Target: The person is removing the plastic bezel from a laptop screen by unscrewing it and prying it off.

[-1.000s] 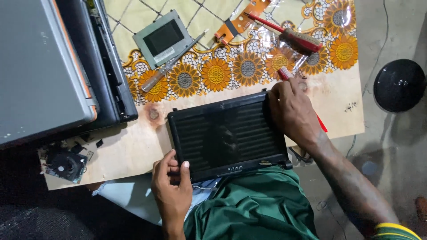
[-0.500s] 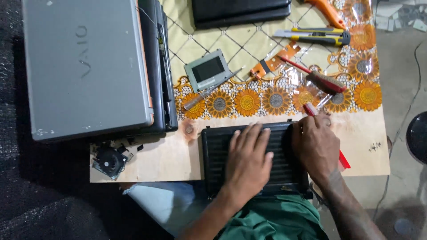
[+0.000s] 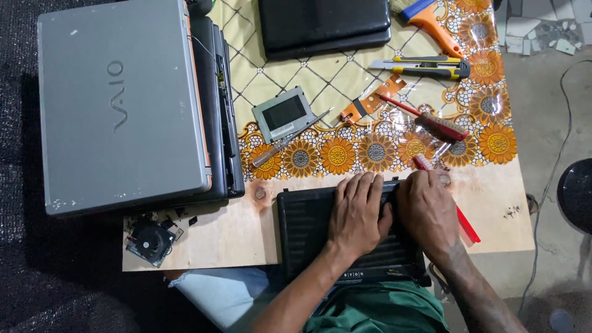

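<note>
Both hands lie flat on a black laptop [image 3: 308, 228] at the desk's [image 3: 228, 237] near edge: left hand [image 3: 357, 216] fingers spread, right hand [image 3: 427, 209] fingers pressed together (over a red screwdriver [image 3: 467, 225]). A grey laptop [image 3: 120, 105] sits well apart.

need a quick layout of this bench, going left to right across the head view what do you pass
grey closed laptop → small black fan → screwdriver → left hand → right hand, both on the black laptop → round black stool
</note>
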